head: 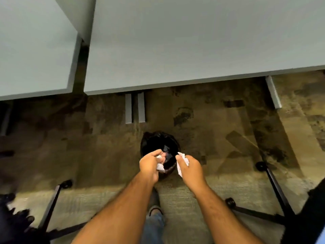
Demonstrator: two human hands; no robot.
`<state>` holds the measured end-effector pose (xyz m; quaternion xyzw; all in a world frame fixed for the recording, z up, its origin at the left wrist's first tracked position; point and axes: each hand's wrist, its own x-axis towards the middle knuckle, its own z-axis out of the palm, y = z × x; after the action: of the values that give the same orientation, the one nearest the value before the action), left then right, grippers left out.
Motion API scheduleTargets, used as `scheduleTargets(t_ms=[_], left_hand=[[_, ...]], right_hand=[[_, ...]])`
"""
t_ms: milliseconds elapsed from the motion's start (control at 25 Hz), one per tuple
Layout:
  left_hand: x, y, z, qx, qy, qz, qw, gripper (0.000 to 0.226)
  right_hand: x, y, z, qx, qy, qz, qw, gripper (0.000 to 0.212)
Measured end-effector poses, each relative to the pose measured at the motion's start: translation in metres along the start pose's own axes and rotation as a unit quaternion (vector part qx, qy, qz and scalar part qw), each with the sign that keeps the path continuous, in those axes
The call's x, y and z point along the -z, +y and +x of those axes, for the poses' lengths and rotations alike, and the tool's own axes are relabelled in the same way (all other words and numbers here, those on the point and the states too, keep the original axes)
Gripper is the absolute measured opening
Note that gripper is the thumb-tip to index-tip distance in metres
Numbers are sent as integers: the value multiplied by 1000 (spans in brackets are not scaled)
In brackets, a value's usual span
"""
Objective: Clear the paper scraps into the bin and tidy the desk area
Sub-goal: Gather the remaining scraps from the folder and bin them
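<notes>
A small bin (159, 140) lined with a black bag stands on the carpet below me, in front of the desk. My left hand (149, 165) hovers over its near rim, fingers closed on a crumpled white paper scrap (160, 166). My right hand (190, 169) is beside it at the bin's right edge, pinching another white paper scrap (182, 162). Both scraps are partly hidden by my fingers.
Two pale grey desks (193, 41) (31, 50) fill the top, a narrow gap between them, with grey desk feet (135, 107) beneath. Black chair bases with castors sit at the left (52, 205) and right (274, 187). My foot (154, 208) is on the patterned carpet.
</notes>
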<state>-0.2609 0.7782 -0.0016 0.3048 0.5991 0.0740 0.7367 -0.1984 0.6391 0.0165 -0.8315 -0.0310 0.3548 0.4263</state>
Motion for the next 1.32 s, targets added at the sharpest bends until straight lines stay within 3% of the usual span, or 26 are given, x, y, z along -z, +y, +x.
scheduleTargets(t_ms=[120,200,360,560,640,680,760,840,1120,1320], left_hand=[[42,15,57,19,20,-8,1000,51],[56,17,95,36,25,-10,999,52],[53,3,163,59,30,0,998,51],[35,-26,240,90,58,-23,994,40],[35,-30,258,119,31,-18,992,43],[37,-30,262,130,29,-9,991,44],[40,-33,265,129,49,12,990,42],[41,-37,260,115,63,27,991,41],[28,-32,220,90,39,79,992,37],[10,-31,181,-38,28,168,985,29]], right_hand=[[-60,-8,32,-83,-19,3,996,32],[-91,-8,58,-169,-23,62,983,25],[-127,14,121,-307,-8,183,934,11],[-150,59,191,-437,-16,275,856,27],[-155,64,209,-459,-55,280,841,13],[-157,63,214,-458,-74,285,839,18],[-156,66,224,-454,-81,284,841,60],[-151,66,230,-439,-79,303,842,81],[-117,66,198,-378,-86,337,858,71],[-84,56,148,-277,-67,275,918,51]])
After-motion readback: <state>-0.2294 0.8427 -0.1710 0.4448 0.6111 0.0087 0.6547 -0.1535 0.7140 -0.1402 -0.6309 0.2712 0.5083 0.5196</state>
